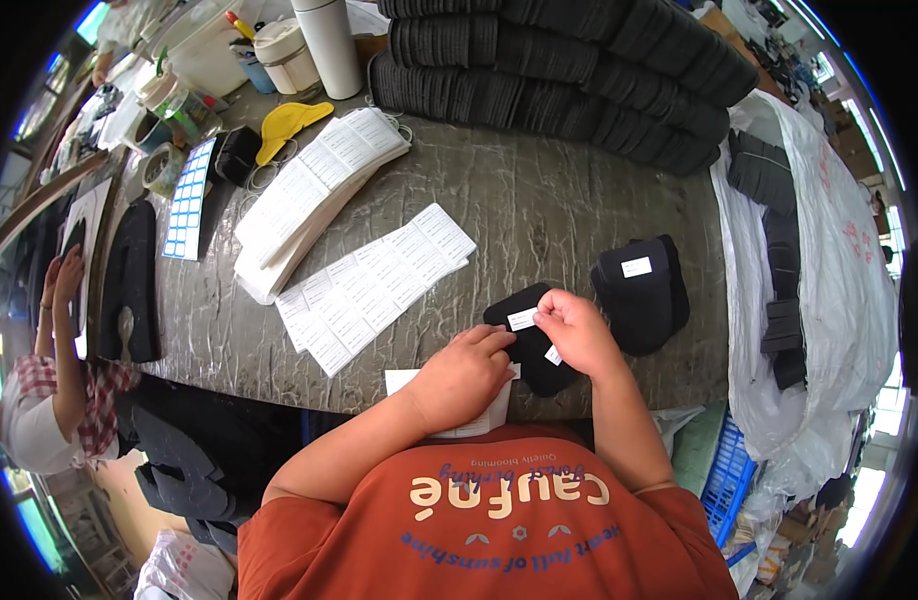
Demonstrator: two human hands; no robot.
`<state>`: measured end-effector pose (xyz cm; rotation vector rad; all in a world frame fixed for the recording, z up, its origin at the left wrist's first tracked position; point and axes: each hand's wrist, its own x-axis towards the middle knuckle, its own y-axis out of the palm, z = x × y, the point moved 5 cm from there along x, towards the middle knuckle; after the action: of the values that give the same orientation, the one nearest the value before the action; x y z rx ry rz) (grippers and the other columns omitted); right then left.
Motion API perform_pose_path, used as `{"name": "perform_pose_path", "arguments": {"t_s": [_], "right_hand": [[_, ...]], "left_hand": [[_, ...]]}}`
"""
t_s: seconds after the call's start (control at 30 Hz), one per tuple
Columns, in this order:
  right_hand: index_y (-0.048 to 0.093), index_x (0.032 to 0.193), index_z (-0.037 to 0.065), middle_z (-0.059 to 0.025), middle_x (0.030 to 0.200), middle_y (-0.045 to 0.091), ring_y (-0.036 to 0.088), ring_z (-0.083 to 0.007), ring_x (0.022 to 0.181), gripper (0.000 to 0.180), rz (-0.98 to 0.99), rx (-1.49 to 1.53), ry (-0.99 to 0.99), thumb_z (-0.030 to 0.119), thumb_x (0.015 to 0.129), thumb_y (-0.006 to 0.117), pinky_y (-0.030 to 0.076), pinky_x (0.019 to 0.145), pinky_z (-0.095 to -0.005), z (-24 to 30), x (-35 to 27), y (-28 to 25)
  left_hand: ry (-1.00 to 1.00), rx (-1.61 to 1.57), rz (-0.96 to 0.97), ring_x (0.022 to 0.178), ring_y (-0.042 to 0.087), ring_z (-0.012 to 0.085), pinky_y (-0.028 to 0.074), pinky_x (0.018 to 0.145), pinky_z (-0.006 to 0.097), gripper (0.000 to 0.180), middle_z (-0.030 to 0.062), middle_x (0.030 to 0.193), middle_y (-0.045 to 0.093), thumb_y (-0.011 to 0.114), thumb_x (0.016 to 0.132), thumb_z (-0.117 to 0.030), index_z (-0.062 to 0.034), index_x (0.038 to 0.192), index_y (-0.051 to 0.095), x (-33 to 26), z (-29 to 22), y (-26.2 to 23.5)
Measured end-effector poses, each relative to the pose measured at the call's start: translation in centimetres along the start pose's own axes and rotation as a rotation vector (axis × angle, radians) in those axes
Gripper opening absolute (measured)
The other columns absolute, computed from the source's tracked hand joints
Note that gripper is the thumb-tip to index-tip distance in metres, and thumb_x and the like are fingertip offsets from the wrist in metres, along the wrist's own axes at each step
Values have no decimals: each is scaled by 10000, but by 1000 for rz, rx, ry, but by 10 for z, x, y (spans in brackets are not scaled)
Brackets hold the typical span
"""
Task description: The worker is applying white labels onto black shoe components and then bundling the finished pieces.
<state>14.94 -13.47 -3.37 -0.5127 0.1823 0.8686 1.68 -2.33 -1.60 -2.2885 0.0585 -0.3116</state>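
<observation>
A black fabric pad (545,376) with rounded corners lies at the table's near edge in front of me. My right hand (576,333) pinches the end of a small white label (520,320) at the pad's upper part. Another small white label (553,355) shows beneath that hand. My left hand (463,378) is closed, its fingers bent together and its fingertips at the pad's left side; what they grip, if anything, is hidden. Under this hand lies a white label sheet (401,379), partly covered. To the right sits a pile of black pads (643,306), a white label on its top one.
Printed label sheets (377,283) and a thick label stack (319,190) lie left of centre. Rows of black pads (539,65) are piled at the back, beside a white bottle (329,50). White sacks (829,250) hang along the right. Another person's hands (67,275) work at far left.
</observation>
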Motion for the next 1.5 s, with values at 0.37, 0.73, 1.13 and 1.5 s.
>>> {"name": "perform_pose_path", "arguments": {"t_s": [0.37, 0.73, 1.13, 1.5], "right_hand": [[557, 803, 49, 71, 663, 476, 417, -21, 603, 131, 71, 19, 10, 77, 914, 620, 342, 501, -232, -2, 6, 0], [571, 797, 25, 9, 617, 515, 455, -65, 558, 144, 15, -41, -2, 100, 907, 625, 373, 487, -288, -2, 9, 0], [648, 793, 40, -137, 695, 654, 646, -291, 650, 186, -175, -324, 89, 219, 840, 669, 492, 605, -400, -11, 6, 0], [652, 814, 46, -156, 768, 674, 659, -351, 757, 204, -233, -518, 99, 247, 829, 679, 513, 673, -445, 5, 4, 2]], "left_hand": [[-5, 6, 14, 1116, 578, 348, 460, 980, 407, 204, 189, 1150, 638, 652, 856, -157, 42, 823, 628, 1, 0, -1], [-17, 10, 23, 1085, 577, 329, 462, 965, 398, 203, 198, 1215, 607, 644, 850, -161, 39, 819, 630, 2, -2, -3], [7, 213, 135, 1101, 543, 292, 449, 975, 385, 219, 220, 1335, 536, 641, 830, -195, 23, 830, 643, 6, -10, 4], [19, 367, 199, 994, 551, 236, 453, 876, 335, 177, 195, 1333, 550, 589, 818, -189, -33, 860, 662, 14, -11, 7]]}}
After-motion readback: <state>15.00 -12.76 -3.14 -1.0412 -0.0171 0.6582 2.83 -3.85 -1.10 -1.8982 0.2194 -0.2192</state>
